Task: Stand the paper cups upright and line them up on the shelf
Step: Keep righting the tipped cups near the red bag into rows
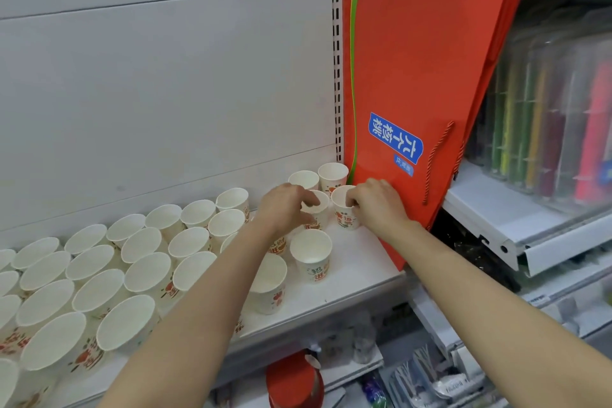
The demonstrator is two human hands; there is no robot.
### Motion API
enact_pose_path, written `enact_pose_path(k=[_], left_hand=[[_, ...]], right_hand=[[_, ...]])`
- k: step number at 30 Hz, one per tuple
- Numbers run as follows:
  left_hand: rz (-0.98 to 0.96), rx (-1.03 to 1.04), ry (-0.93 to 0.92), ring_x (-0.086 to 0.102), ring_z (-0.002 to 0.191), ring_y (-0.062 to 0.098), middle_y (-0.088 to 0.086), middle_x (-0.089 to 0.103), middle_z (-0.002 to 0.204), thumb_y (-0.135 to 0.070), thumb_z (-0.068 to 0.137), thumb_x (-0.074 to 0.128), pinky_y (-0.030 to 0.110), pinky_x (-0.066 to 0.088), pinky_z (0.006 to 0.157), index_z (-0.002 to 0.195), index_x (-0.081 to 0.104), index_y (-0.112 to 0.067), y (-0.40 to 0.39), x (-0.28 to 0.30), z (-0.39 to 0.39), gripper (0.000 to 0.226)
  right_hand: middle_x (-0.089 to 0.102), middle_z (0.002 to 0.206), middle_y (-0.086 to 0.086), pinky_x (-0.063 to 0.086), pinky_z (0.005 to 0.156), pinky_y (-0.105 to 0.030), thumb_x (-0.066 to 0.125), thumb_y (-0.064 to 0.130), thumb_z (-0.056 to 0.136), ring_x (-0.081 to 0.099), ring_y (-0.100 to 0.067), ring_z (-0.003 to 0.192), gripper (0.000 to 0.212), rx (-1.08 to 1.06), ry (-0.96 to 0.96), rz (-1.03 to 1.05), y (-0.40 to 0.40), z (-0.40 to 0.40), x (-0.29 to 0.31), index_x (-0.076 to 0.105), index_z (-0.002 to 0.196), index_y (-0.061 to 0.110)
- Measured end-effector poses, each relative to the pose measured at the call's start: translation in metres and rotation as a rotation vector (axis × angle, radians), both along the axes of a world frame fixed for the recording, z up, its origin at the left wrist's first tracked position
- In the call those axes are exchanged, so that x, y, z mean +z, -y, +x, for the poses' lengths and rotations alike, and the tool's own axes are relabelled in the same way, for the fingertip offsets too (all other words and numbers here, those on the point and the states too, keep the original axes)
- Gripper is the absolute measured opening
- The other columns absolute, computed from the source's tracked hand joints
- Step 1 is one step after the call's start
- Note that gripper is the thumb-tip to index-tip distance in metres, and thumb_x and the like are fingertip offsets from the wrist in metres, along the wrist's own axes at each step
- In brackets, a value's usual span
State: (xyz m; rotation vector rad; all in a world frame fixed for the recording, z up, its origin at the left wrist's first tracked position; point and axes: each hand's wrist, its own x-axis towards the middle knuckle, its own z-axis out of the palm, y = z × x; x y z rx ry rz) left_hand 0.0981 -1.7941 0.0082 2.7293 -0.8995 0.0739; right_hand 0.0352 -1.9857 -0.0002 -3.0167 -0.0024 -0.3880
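- The left hand [285,205] reaches in over the shelf [351,275], its fingers curled round the rim of an upright paper cup [318,214]; thumb and forefinger pinch the cup at its mouth.
- The right hand [376,200] grips a second cup [344,212] just beside the first, fingers hooked over the rim and into the mouth, the cup standing upright on the shelf.
- The two held cups stand side by side, near touching, toward the right end of the shelf.
- Behind them two more upright cups [319,177] stand next to each other against the back panel [165,93].
- In front of the hands one cup [311,257] stands by itself with red print on its side, and another [270,285] sits nearer the shelf edge, partly hidden by the left forearm.
- To the left, many upright cups [99,262] fill the shelf in close rows, mouths up, rims touching or nearly so.
- A red paper bag [424,83] with a blue label and a twisted cord handle leans at the right end of the shelf, just beside the right hand.
- Further right, on a neighbouring shelf, clear packs of coloured pens [546,129] stand upright.
- Below the shelf sits a red lidded container [293,381], blurred.
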Motion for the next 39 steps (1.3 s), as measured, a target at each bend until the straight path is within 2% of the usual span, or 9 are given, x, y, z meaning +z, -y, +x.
enact_pose_path(k=[4, 9, 18, 20, 24, 28, 31, 35, 39], left_hand=[[0.014, -0.009, 0.061, 0.054, 0.099, 0.014, -0.007, 0.066, 0.103, -0.030, 0.081, 0.076, 0.028, 0.043, 0.074, 0.106, 0.072, -0.033, -0.012, -0.002, 0.005, 0.025], [0.016, 0.007, 0.113, 0.052, 0.097, 0.016, -0.008, 0.069, 0.093, -0.028, 0.087, 0.067, 0.027, 0.039, 0.068, 0.095, 0.075, -0.033, 0.000, 0.001, 0.000, 0.012], [-0.045, 0.022, 0.100, 0.055, 0.100, 0.014, -0.006, 0.069, 0.104, -0.037, 0.089, 0.066, 0.030, 0.045, 0.075, 0.111, 0.071, -0.034, 0.006, -0.002, -0.004, 0.023], [-0.082, 0.035, 0.099, 0.056, 0.100, 0.013, -0.006, 0.069, 0.104, -0.037, 0.090, 0.066, 0.030, 0.045, 0.078, 0.112, 0.071, -0.034, -0.007, 0.003, -0.005, 0.023], [-0.092, 0.269, 0.206, 0.058, 0.098, 0.016, -0.008, 0.071, 0.100, -0.029, 0.091, 0.063, 0.030, 0.044, 0.075, 0.103, 0.075, -0.032, -0.064, 0.018, 0.002, 0.017], [-0.104, 0.527, 0.147, 0.064, 0.092, 0.016, -0.010, 0.073, 0.096, -0.025, 0.086, 0.065, 0.027, 0.043, 0.067, 0.094, 0.077, -0.033, -0.134, 0.023, 0.009, 0.016], [-0.056, 0.522, 0.097, 0.065, 0.091, 0.014, -0.012, 0.074, 0.092, -0.024, 0.083, 0.068, 0.031, 0.052, 0.073, 0.090, 0.077, -0.034, -0.158, 0.019, 0.007, 0.016], [0.061, 0.511, 0.144, 0.061, 0.097, 0.016, -0.009, 0.073, 0.097, -0.021, 0.082, 0.071, 0.032, 0.051, 0.080, 0.098, 0.076, -0.029, -0.175, 0.013, 0.012, 0.018], [0.114, 0.482, 0.014, 0.063, 0.092, 0.013, -0.010, 0.073, 0.095, -0.028, 0.079, 0.074, 0.029, 0.052, 0.078, 0.094, 0.076, -0.029, -0.181, 0.016, 0.027, 0.015]], right_hand=[[0.065, 0.100, -0.005, 0.038, 0.081, -0.034, 0.057, 0.002, 0.081, 0.053, -0.025, 0.097, 0.032, 0.012, 0.027, -0.006, 0.005, 0.004, -0.003, 0.069, 0.104, 0.022], [0.063, 0.095, -0.008, 0.037, 0.064, -0.031, 0.055, 0.002, 0.081, 0.056, -0.028, 0.093, 0.024, -0.017, 0.002, 0.037, 0.004, 0.013, -0.001, 0.069, 0.091, 0.018], [0.063, 0.108, -0.006, 0.047, 0.076, -0.038, 0.055, -0.002, 0.081, 0.053, -0.026, 0.103, 0.033, -0.001, -0.004, 0.016, 0.008, 0.020, -0.002, 0.066, 0.107, 0.015], [0.065, 0.109, -0.002, 0.044, 0.076, -0.035, 0.056, -0.003, 0.078, 0.053, -0.025, 0.103, 0.039, 0.034, 0.107, 0.103, 0.004, 0.020, 0.000, 0.068, 0.109, 0.018], [0.071, 0.093, 0.000, 0.039, 0.075, -0.031, 0.064, 0.007, 0.081, 0.055, -0.026, 0.094, 0.022, 0.245, 0.306, 0.258, -0.028, 0.034, 0.020, 0.074, 0.095, 0.019], [0.070, 0.092, 0.003, 0.039, 0.074, -0.031, 0.061, 0.018, 0.087, 0.050, -0.020, 0.095, 0.017, 0.458, 0.137, 0.192, -0.079, 0.066, 0.026, 0.074, 0.095, 0.025], [0.068, 0.093, 0.000, 0.033, 0.070, -0.028, 0.058, 0.015, 0.087, 0.051, -0.020, 0.097, 0.022, 0.510, 0.023, 0.117, -0.109, 0.093, 0.021, 0.073, 0.098, 0.027], [0.061, 0.097, -0.004, 0.033, 0.067, -0.028, 0.063, 0.014, 0.082, 0.056, -0.026, 0.093, 0.027, 0.538, -0.082, 0.030, -0.132, 0.118, 0.018, 0.072, 0.102, 0.030], [0.062, 0.097, -0.003, 0.033, 0.065, -0.028, 0.069, 0.018, 0.076, 0.056, -0.025, 0.092, 0.025, 0.576, -0.106, -0.022, -0.146, 0.129, 0.017, 0.072, 0.099, 0.029]])
